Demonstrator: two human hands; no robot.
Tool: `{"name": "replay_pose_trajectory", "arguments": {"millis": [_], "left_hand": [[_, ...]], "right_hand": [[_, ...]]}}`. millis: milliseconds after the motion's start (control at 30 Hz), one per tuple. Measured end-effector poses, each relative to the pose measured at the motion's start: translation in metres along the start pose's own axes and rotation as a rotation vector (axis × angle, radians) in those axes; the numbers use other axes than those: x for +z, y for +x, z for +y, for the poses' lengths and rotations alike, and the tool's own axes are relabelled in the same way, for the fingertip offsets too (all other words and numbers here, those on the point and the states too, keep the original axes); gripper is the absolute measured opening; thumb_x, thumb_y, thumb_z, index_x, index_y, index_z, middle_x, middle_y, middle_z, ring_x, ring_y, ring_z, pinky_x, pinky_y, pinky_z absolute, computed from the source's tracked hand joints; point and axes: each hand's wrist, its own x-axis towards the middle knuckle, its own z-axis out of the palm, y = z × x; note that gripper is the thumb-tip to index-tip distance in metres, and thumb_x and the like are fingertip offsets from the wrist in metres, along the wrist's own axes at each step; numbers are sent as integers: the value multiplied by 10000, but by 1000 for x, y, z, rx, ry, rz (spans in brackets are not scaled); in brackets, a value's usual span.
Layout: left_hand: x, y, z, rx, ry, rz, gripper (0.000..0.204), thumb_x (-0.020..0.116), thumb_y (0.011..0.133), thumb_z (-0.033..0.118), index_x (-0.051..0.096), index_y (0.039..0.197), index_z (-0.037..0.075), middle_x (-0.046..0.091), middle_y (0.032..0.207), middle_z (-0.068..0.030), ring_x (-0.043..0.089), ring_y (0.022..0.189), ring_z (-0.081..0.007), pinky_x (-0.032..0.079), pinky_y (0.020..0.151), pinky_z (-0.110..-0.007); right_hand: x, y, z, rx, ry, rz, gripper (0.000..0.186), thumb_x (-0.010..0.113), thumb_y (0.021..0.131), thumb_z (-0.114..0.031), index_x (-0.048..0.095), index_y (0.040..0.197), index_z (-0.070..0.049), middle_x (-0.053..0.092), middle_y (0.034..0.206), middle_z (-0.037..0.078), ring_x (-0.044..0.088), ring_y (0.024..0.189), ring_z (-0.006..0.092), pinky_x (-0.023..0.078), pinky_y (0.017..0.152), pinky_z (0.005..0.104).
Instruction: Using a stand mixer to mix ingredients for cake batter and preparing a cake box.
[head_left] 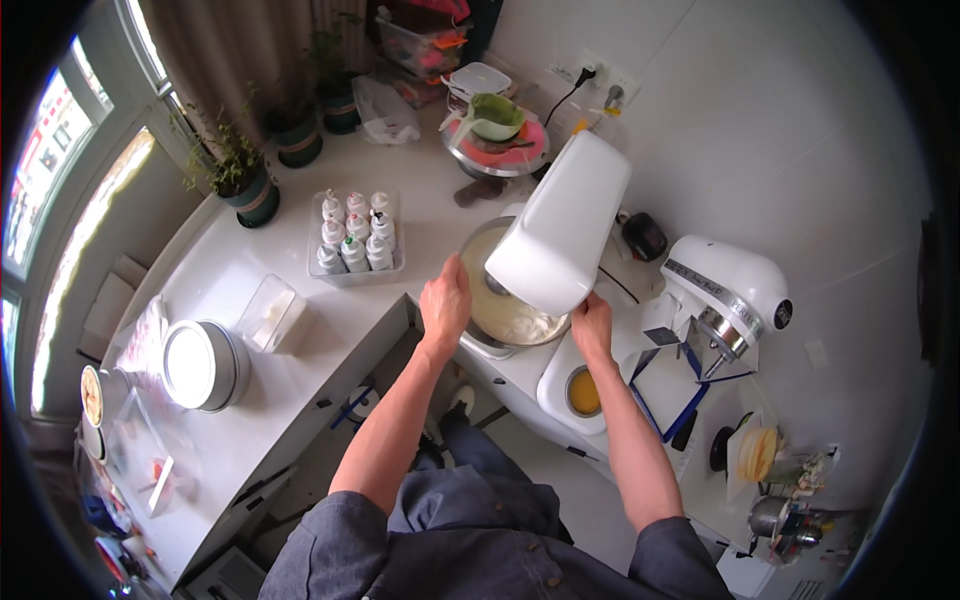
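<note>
A large metal mixing bowl (479,252) holding pale, creamy batter (508,318) sits under the tilted white head (572,215) of a stand mixer. My left hand (445,306) is closed on the bowl's left rim. Across from it, my right hand (592,327) is closed at the bowl's right rim, just below the mixer head's front end; its fingertips are partly hidden. The mixer head covers the bowl's far right part. Close to my right forearm, a small metal bowl with yellow-orange contents (583,391) sits on the base of a second white stand mixer (728,290).
A clear tray of several white squeeze bottles (356,233) stands left of the bowl. Round cake pans (205,365) and a clear container (272,314) lie farther left. Behind are potted plants (252,200) and a turntable (497,158) stacked with bowls. A corded plug (587,73) is in the wall.
</note>
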Motion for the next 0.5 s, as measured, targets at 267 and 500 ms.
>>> {"name": "replay_pose_trajectory", "arguments": {"millis": [267, 500], "left_hand": [[-22, -5, -23, -112, 66, -105, 424, 384, 1073, 413, 640, 1224, 112, 675, 878, -278, 636, 875, -493, 491, 762, -568], [-64, -178, -165, -301, 308, -416, 356, 472, 1012, 328, 637, 1214, 86, 707, 989, -254, 669, 954, -457, 537, 849, -537]], "right_hand": [[-10, -48, -1, 241, 99, -154, 490, 436, 1072, -407, 658, 1111, 28, 592, 614, 138, 566, 570, 246, 469, 658, 400], [-12, -179, 107, 409, -101, -280, 500, 451, 1056, -455, 683, 955, -24, 615, 588, 88, 604, 552, 184, 490, 609, 348]]}}
